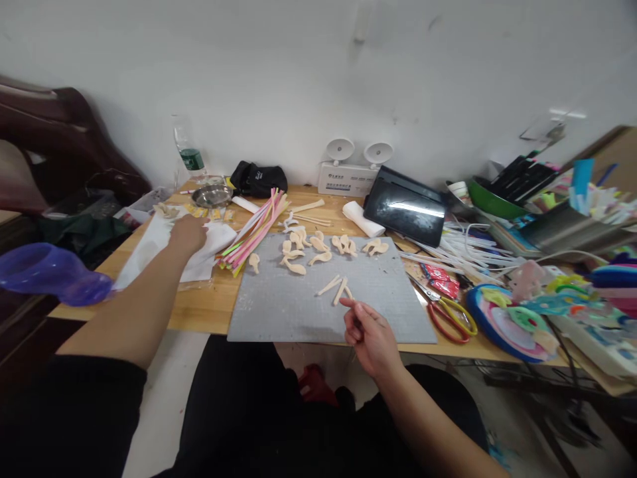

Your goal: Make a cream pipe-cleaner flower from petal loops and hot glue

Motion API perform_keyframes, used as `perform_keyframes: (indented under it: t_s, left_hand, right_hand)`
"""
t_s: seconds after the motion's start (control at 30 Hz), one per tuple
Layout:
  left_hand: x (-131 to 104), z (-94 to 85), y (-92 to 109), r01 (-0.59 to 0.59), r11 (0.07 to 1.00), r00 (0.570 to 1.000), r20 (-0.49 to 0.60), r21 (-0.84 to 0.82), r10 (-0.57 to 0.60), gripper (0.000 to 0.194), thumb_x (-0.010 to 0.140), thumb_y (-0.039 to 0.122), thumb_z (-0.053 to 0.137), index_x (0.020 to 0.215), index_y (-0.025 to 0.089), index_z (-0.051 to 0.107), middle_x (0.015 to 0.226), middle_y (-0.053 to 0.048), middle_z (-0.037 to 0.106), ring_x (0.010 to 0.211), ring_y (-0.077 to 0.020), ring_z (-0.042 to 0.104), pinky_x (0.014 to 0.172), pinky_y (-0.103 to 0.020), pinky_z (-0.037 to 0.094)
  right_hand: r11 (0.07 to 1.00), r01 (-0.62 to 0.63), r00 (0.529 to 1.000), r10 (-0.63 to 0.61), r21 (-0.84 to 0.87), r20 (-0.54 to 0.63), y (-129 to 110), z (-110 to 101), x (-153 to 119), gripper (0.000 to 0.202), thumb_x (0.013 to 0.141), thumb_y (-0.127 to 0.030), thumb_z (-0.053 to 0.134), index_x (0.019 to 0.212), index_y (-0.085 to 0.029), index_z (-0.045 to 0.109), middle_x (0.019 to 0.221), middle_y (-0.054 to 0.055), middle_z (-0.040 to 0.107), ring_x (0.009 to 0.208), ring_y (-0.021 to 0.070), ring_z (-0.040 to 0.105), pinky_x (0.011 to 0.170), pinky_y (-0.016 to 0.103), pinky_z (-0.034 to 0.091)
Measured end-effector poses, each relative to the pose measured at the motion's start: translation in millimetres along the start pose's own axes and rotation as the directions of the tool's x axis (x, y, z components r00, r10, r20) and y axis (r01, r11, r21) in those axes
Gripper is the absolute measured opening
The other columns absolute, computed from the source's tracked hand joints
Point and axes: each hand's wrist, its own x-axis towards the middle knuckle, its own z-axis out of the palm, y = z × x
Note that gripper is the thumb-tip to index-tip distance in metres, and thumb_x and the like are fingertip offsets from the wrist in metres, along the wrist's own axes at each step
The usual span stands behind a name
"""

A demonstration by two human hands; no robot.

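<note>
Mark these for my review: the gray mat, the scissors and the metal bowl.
Gray mat (279, 313): head view, bare surface toward its near left corner.
Scissors (435, 301): head view, where blades and handles meet.
Metal bowl (212, 194): head view, middle of its shiny inside.

Looks like craft wkshop; could be home corner, can't tell. Wood table (204, 309) w/ gray mat (279, 302) at 6 o'clock, pale curvy bits (318, 244) on it. Bunch of colored strips (257, 232) at 9, white strips (462, 244) at 3, red-and-yellow scissors (436, 301) at 4. Twin-lamp emerg. light (343, 179) at 1, by plain white wall (279, 86).
</note>
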Motion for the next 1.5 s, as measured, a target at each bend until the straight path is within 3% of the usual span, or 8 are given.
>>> perform_keyframes:
  t_s: [0.2,0.3,0.37,0.5,0.73,0.93,1.27,1.5]
  left_hand:
    - [-49,38.1,42,-0.153,0.983,0.987,0.060,0.099,0.147,0.012,0.075,0.021,0.059,0.082,0.015,0.068,0.076,0.001,0.064,0.094,-0.0191,0.055,0.090,-0.029,0.037]
    - [-105,81.5,66,-0.159,0.982,0.917,0.355,-0.096,0.184,0.018,0.070,0.029,0.065,0.085,0.020,0.071,0.072,-0.001,0.069,0.077,-0.0175,0.063,0.075,-0.027,0.045]
    - [-142,106.8,79,-0.003,0.945,0.844,0.506,-0.328,0.178,0.022,0.069,0.032,0.066,0.086,0.019,0.071,0.076,-0.004,0.071,0.073,-0.0176,0.065,0.072,-0.029,0.048]
    - [-183,133.2,95,0.329,0.706,0.894,0.447,-0.627,-0.019,0.019,0.067,0.033,0.068,0.077,0.016,0.066,0.069,-0.003,0.069,0.063,-0.0144,0.064,0.066,-0.029,0.051]
    - [-186,134.2,106,0.506,0.576,0.802,0.595,-0.642,-0.042,0.021,0.064,0.029,0.072,0.071,0.012,0.062,0.056,0.001,0.060,0.047,-0.0080,0.055,0.051,-0.021,0.047]
    - [-186,124.7,108,0.464,0.550,0.851,0.521,-0.694,-0.061,0.011,0.067,0.022,0.065,0.066,0.013,0.059,0.048,0.004,0.051,0.043,-0.0063,0.048,0.044,-0.018,0.042]
    - [-153,116.1,115,0.360,0.555,0.916,0.397,-0.750,-0.059,0.011,0.074,0.018,0.055,0.064,0.014,0.053,0.048,0.005,0.045,0.040,-0.0060,0.043,0.037,-0.017,0.036]
    - [-109,141.0,108,0.420,0.607,0.849,0.528,-0.675,0.000,0.012,0.074,0.018,0.055,0.063,0.014,0.050,0.039,0.007,0.039,0.031,-0.0050,0.037,0.032,-0.015,0.028]
  right_hand:
    - [0.999,0.023,0.999,-0.024,0.046,0.039,-3,12,-3,0.024,0.068,-0.031,0.065,0.086,-0.017,0.068,0.059,-0.002,0.053,0.046,0.0049,0.037,0.042,0.019,0.026]
    - [0.999,0.047,0.998,-0.048,0.006,0.030,2,22,-6,0.023,0.070,-0.033,0.063,0.087,-0.017,0.067,0.056,-0.003,0.051,0.044,0.0045,0.036,0.040,0.019,0.025]
    - [0.994,0.084,0.996,-0.083,-0.064,0.030,6,25,-9,0.025,0.073,-0.035,0.060,0.090,-0.017,0.066,0.055,-0.004,0.051,0.042,0.0044,0.035,0.040,0.019,0.025]
    - [0.956,0.159,0.986,-0.141,-0.245,0.088,14,22,-14,0.027,0.079,-0.036,0.053,0.094,-0.018,0.066,0.055,-0.003,0.053,0.042,0.0049,0.036,0.041,0.020,0.028]
    - [0.837,0.269,0.960,-0.190,-0.477,0.208,13,9,-25,0.027,0.080,-0.030,0.049,0.096,-0.017,0.067,0.056,-0.003,0.056,0.048,0.0077,0.045,0.052,0.022,0.040]
    - [0.588,0.462,0.882,-0.228,-0.664,0.412,19,-19,-35,0.025,0.083,-0.026,0.047,0.095,-0.021,0.068,0.063,0.000,0.066,0.061,0.0120,0.060,0.065,0.025,0.047]
    - [0.329,0.584,0.810,-0.301,-0.742,0.504,14,-45,-32,0.023,0.084,-0.025,0.048,0.092,-0.020,0.070,0.079,0.004,0.072,0.073,0.0156,0.067,0.069,0.025,0.050]
    - [0.180,0.616,0.787,-0.090,-0.767,0.611,8,-23,-18,0.025,0.085,-0.030,0.050,0.102,-0.021,0.066,0.086,0.004,0.073,0.075,0.0149,0.067,0.068,0.023,0.049]
